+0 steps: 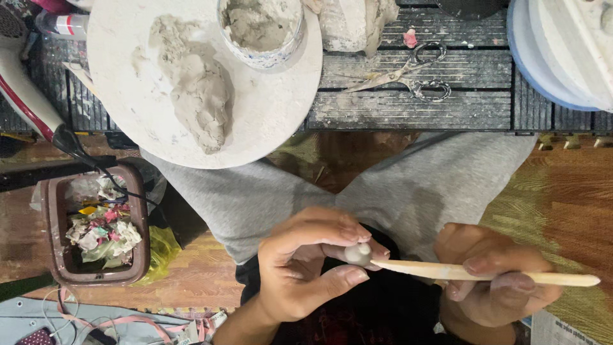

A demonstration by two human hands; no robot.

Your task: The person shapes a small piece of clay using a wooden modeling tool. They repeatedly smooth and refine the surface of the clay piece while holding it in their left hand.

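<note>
My left hand [306,262] pinches a small grey ball of clay [357,253] between thumb and fingertips, low in the middle of the view above my lap. My right hand [495,281] grips a long pale wooden modelling stick [485,275] held level, and its pointed tip touches the clay ball. Both hands hover over my grey trousers [415,185].
A round white board [128,76] on the dark slatted bench [408,102] carries a lump of grey clay [198,89] and a cup of clay slurry [262,25]. Scissors [408,73] lie to the right. A brown bin of scraps [96,230] stands at the left.
</note>
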